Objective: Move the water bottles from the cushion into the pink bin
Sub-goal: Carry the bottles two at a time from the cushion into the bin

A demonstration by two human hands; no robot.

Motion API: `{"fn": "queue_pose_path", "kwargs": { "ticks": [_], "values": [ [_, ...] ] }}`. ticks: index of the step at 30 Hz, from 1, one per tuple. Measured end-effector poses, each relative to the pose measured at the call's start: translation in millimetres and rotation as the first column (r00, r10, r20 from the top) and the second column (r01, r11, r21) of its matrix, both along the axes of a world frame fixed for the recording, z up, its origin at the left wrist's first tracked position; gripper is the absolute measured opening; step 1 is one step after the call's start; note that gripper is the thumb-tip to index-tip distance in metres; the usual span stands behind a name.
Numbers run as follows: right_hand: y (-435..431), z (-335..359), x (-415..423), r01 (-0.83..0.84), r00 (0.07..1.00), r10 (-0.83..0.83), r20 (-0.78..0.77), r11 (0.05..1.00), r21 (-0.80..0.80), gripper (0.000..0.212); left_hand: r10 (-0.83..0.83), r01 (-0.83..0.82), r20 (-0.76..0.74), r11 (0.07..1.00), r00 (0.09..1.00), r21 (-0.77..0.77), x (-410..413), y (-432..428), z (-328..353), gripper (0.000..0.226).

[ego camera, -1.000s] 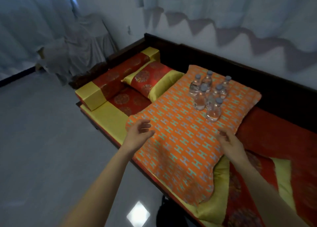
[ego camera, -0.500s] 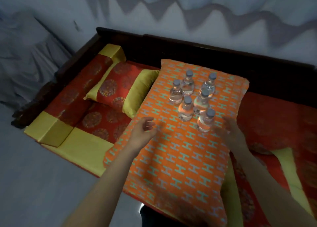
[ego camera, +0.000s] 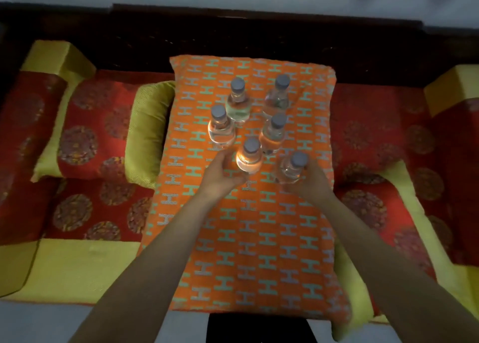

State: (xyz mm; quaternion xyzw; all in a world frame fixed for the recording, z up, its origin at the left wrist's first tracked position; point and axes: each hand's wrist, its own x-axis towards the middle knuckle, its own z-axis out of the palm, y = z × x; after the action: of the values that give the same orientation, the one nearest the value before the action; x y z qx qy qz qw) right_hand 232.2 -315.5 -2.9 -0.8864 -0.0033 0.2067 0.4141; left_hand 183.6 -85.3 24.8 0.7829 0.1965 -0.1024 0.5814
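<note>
Six water bottles (ego camera: 237, 104) stand upright, clustered on the far half of the orange cushion (ego camera: 259, 239), which lies on a red-and-yellow sofa (ego camera: 103, 140). Left hand (ego camera: 220, 178): fingers curled round the near-centre bottle (ego camera: 249, 158). Right hand (ego camera: 312, 183): fingers curled round the near-right bottle (ego camera: 292, 166). Whether either bottle is lifted cannot be told.

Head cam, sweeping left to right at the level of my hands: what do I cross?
red-and-yellow pillow → left hand → near-left bottle, which it grips → near-right bottle → right hand, which grips it → red patterned fabric. Hands and bottles are over the orange cushion.
</note>
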Motion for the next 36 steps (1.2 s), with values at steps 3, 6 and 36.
{"fn": "queue_pose_path", "kwargs": {
  "ticks": [3,6,36],
  "values": [
    [7.2,-5.5,1.2,0.021,1.000,-0.021,0.000,1.000,-0.002,0.068,-0.083,0.083,0.001,0.996,0.997,0.009,9.9,-3.3,-12.0,0.084],
    [10.3,-9.8,0.7,0.064,0.997,-0.064,0.032,0.998,-0.015,0.062,-0.125,0.125,-0.005,0.992,0.992,0.022,18.7,-4.3,-24.6,0.092],
    [-56.4,75.9,-61.3,0.369,0.918,-0.386,0.086,0.915,0.165,0.038,-0.203,0.197,0.126,0.979,0.971,0.061,5.8,10.1,19.5,0.064]
  ]
}}
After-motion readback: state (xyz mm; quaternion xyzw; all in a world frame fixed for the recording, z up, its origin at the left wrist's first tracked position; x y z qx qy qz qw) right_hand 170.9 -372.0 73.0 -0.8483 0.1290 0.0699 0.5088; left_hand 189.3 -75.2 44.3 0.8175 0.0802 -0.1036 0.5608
